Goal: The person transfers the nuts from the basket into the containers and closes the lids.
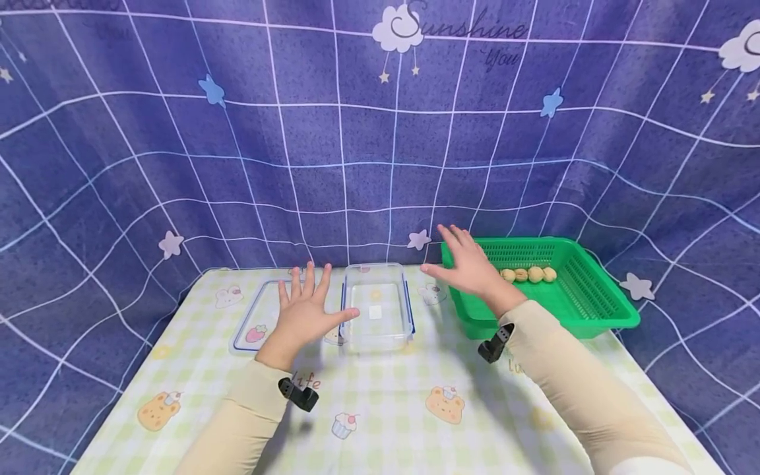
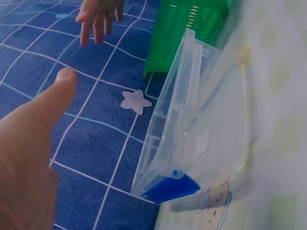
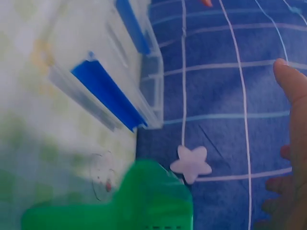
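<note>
Lid: clear plastic w/ blue seal (image 1: 261,316), flat on the table (image 1: 386,435) twd its far L corner, partly hidden behind L hand in head view.
L hand: (image 1: 307,313) grip released; fingers spread, pointing twd far edge; held up btwn lid & box, thumb apart from box per L wrist cam.
Box: clear plastic food container (image 1: 388,310), upright nr middle of table's far edge; blue clips (image 1: 409,307) along its sides, small white sq label (image 1: 375,312) at its base.
R hand: (image 1: 469,267) grip released too; fingers & thumb spread, raised in front of basket's L end in head view.
Basket: green plastic, slotted walls (image 1: 584,284), at table's far R corner, R rim past the R edge.
Walnuts: (image 1: 536,274) approx 4 visible, in a row inside basket, nr its far wall; R hand/wrist may hide more.
Curtain: blue w/ grid lines (image 1: 368,185), behind table's far edge.
</note>
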`<act>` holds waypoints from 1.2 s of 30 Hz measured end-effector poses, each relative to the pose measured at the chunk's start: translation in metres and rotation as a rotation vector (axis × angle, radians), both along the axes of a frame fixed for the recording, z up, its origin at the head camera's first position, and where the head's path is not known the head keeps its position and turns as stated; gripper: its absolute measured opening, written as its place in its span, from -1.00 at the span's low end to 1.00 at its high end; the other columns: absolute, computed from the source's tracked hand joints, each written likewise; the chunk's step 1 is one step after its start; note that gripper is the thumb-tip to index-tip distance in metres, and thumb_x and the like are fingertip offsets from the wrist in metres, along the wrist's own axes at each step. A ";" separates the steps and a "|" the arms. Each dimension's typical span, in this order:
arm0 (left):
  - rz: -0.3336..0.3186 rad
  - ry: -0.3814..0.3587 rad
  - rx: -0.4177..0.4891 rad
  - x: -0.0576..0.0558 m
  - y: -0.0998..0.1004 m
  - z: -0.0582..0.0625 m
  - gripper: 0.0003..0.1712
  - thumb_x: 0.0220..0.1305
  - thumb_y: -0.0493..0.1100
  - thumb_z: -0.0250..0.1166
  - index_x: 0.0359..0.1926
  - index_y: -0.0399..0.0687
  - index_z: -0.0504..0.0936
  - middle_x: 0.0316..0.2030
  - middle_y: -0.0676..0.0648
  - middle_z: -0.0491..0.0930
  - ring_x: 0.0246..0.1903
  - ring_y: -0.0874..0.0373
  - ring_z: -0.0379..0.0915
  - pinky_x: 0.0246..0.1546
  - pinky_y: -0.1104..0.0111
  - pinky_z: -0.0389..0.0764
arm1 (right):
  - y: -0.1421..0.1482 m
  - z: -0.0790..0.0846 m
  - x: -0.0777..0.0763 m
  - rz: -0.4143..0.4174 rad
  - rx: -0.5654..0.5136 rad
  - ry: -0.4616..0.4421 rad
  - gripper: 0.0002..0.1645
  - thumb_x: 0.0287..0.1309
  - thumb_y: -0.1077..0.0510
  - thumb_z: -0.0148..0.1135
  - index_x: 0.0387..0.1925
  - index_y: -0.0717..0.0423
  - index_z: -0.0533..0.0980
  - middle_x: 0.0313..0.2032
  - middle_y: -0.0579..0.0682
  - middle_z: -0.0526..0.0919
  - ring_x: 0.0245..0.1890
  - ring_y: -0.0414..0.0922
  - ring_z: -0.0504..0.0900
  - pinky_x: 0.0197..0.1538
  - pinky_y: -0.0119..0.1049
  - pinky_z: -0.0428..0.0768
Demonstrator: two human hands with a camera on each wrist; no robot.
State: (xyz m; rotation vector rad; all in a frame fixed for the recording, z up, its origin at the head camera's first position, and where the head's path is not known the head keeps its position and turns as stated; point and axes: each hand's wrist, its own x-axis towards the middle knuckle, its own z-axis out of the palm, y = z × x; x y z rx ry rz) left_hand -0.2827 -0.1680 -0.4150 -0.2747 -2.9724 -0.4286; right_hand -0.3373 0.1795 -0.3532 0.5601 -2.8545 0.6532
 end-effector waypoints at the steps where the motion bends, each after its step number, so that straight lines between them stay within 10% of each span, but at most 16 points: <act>1: -0.005 0.000 0.003 -0.001 0.002 -0.002 0.38 0.07 0.76 -0.05 0.63 0.10 -0.33 0.58 -0.21 -0.51 0.50 -0.21 -0.82 0.36 -0.25 -0.71 | 0.003 0.001 -0.004 0.000 -0.032 -0.004 0.26 0.18 -0.58 0.08 0.64 -0.08 -0.17 0.59 0.21 -0.14 0.56 0.28 -0.13 0.47 0.35 -0.02; 19: -0.091 -0.042 0.055 -0.013 0.015 -0.039 0.48 -0.01 0.69 0.20 0.63 -0.09 -0.19 0.60 -0.17 -0.38 0.55 -0.18 -0.65 0.40 -0.18 -0.68 | 0.040 -0.011 -0.061 -0.053 -0.519 -0.131 -0.10 0.39 -0.17 0.21 0.55 0.12 0.13 0.44 0.27 0.30 0.41 0.24 0.32 0.36 0.18 0.38; 36: -0.073 -0.106 0.060 -0.015 0.023 -0.052 0.49 -0.05 0.68 0.23 0.63 0.05 -0.28 0.60 -0.16 -0.35 0.56 -0.15 -0.60 0.38 -0.25 -0.67 | 0.061 -0.043 -0.088 -0.110 -0.685 -0.245 -0.26 0.43 -0.03 0.20 0.45 0.27 0.27 0.30 0.31 0.43 0.33 0.20 0.39 0.33 0.13 0.39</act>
